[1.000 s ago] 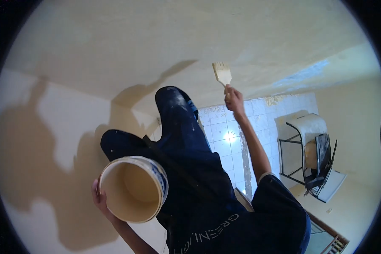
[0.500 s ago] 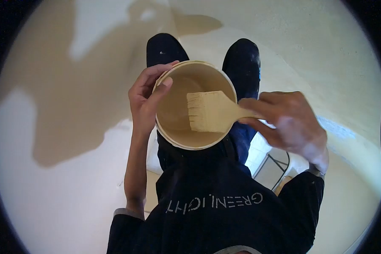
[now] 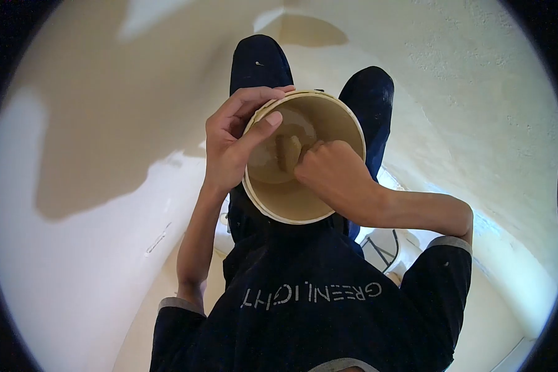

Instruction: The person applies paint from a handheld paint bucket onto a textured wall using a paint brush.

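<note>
1. Dark shirt [image 3: 310,310], chest: one line of pale, thin capital letters, "GREENLIGHT". It appears upside down and runs right to left, since the wearer's own camera looks down on it.
2. Same print, far end: the last letters are stretched by the lens and by folds in the cloth, so that part of the reading is probably right, not certain.
3. Other surfaces: no legible text, number or sign.

the pale tiled floor [image 3: 373,234] shows only as a small patch far below, right of centre; a black metal frame stand [image 3: 387,251] stands on it, mostly hidden from view
</note>
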`<action>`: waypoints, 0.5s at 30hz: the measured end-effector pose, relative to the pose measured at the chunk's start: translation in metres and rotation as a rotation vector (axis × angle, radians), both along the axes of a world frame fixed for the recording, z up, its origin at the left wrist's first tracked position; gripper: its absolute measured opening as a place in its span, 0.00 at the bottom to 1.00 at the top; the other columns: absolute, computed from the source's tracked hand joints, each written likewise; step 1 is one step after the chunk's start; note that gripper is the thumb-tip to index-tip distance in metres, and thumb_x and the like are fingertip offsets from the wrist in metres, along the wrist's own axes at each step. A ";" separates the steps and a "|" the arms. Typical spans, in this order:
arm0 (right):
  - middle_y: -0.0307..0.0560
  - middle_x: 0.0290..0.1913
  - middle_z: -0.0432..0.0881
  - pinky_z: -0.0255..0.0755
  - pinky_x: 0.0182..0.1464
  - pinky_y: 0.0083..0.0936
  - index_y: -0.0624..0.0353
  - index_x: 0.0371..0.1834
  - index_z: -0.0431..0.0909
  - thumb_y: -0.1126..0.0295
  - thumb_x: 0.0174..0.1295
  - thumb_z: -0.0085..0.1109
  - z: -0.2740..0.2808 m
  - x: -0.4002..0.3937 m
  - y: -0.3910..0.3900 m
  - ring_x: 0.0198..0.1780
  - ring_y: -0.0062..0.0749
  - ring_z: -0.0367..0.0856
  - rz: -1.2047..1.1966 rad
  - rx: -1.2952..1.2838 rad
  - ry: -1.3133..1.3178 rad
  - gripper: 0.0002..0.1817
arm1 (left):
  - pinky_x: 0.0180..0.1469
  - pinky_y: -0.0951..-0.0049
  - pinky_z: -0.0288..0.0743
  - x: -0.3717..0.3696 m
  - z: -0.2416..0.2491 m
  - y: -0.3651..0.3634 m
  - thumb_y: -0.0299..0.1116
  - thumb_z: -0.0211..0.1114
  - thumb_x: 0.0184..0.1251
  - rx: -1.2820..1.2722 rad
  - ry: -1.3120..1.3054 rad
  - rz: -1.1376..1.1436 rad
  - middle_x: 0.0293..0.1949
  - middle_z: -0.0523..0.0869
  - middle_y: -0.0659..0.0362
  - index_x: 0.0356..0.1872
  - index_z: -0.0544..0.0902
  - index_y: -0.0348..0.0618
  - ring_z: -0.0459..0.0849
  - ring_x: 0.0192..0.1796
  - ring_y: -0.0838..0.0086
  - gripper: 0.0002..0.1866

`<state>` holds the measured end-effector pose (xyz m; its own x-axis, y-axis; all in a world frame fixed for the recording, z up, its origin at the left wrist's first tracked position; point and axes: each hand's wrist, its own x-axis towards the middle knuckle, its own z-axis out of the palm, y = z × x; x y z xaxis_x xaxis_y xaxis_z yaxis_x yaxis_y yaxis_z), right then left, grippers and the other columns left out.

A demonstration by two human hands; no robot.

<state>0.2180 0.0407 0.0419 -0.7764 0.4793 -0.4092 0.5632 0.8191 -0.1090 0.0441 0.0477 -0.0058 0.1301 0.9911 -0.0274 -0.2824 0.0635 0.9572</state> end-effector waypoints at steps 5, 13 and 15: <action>0.48 0.23 0.83 0.75 0.29 0.26 0.58 0.21 0.83 0.77 0.43 0.66 0.002 -0.010 -0.016 0.31 0.33 0.85 -0.035 -0.001 0.020 0.02 | 0.63 0.66 0.69 -0.011 0.012 -0.014 0.27 0.64 0.62 -0.012 -0.006 0.015 0.53 0.83 0.44 0.48 0.78 0.38 0.81 0.57 0.63 0.14; 0.47 0.23 0.83 0.74 0.28 0.26 0.57 0.23 0.83 0.77 0.44 0.65 -0.012 -0.016 -0.021 0.30 0.33 0.85 -0.073 0.054 0.034 0.03 | 0.63 0.66 0.69 -0.014 0.003 -0.014 0.25 0.63 0.63 -0.021 -0.010 0.007 0.53 0.83 0.44 0.48 0.79 0.36 0.81 0.57 0.65 0.13; 0.47 0.27 0.83 0.75 0.28 0.26 0.57 0.24 0.83 0.75 0.46 0.64 -0.012 -0.015 -0.017 0.31 0.33 0.85 -0.058 0.018 0.028 0.01 | 0.64 0.65 0.68 -0.013 0.003 -0.013 0.27 0.63 0.62 -0.035 -0.004 0.007 0.53 0.83 0.44 0.49 0.79 0.37 0.81 0.57 0.64 0.14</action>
<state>0.2027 0.0236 0.0301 -0.7583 0.5307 -0.3786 0.6063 0.7874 -0.1108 0.0310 0.0345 -0.0031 0.1229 0.9905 -0.0618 -0.2865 0.0951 0.9533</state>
